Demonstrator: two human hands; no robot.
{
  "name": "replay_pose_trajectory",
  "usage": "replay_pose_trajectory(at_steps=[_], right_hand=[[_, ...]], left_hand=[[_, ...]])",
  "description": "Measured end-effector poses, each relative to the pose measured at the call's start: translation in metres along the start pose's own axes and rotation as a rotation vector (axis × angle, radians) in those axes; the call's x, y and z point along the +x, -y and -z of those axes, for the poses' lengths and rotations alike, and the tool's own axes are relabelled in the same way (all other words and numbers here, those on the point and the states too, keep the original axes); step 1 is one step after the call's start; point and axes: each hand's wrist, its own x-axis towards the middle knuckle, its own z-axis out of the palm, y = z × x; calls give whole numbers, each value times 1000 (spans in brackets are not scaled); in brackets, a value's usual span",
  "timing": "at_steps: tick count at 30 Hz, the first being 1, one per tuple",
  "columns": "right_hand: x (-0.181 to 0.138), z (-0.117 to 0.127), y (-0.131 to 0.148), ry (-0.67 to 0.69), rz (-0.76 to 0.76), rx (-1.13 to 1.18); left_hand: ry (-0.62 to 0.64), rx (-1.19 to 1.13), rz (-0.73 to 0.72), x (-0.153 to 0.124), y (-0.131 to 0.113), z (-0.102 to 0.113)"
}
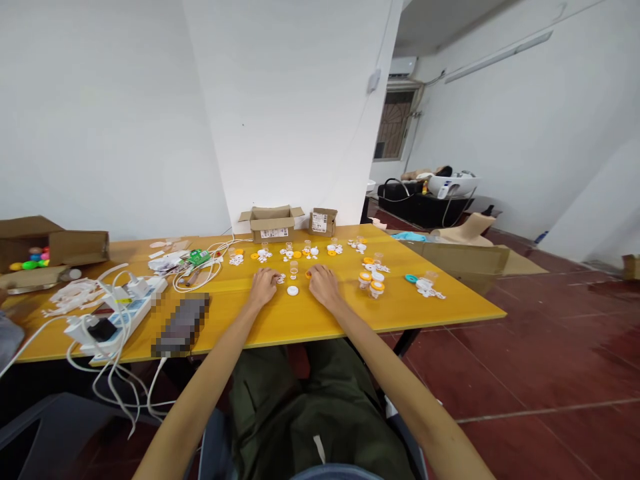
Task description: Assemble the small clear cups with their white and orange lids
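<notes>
Both hands lay palm-down on the yellow counter [300,323], side by side with a narrow gap between them. The left hand [263,285] had its fingers curled loosely against the top, its fingertips just beside a small cluster of white bits [281,278]. Whether its grip pinched one of them could not be told from this distance. The right hand [324,285] mirrored it, with its fingertips touching a small orange piece [309,272] at its inner edge. That grip looked narrow, but it was unclear whether it actually held the piece or only rested against it. In the gap stood a clear vial [293,268], upright with its long axis vertical, level with the fingertips and about equally near to each hand. A round white cap [293,291] lay flat on the counter just nearer the person than the vial, level with the knuckles. It touched neither hand and had no long axis to speak of. Further to the right, apart from the right hand, stood several capped vials [373,283] and a teal cap [411,279]. A cardboard box [271,225] and a smaller box [323,221] sat at the far edge, and a power strip [120,313] with tangled white cables lay well off to the left.
</notes>
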Motion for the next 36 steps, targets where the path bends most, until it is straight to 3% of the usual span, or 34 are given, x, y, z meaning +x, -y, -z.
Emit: replay_pose_trajectory(at_steps=[10,16,22,30,33,36], right_hand=[[-2,8,5,-52,-20,16],[-2,12,11,-75,99,80],[-6,19,19,-51,266,155],[-10,26,25,-26,354,226],[-9,25,26,-23,348,199],[-8,23,26,-68,244,143]], left_hand=[[-21,-38,47,2,7,-1],[-49,-86,61,3,5,0],[-39,-148,-43,1,-8,4],[46,-188,-196,-3,-21,8],[51,-202,-220,-3,-20,8],[2,-199,-204,-2,-16,6]])
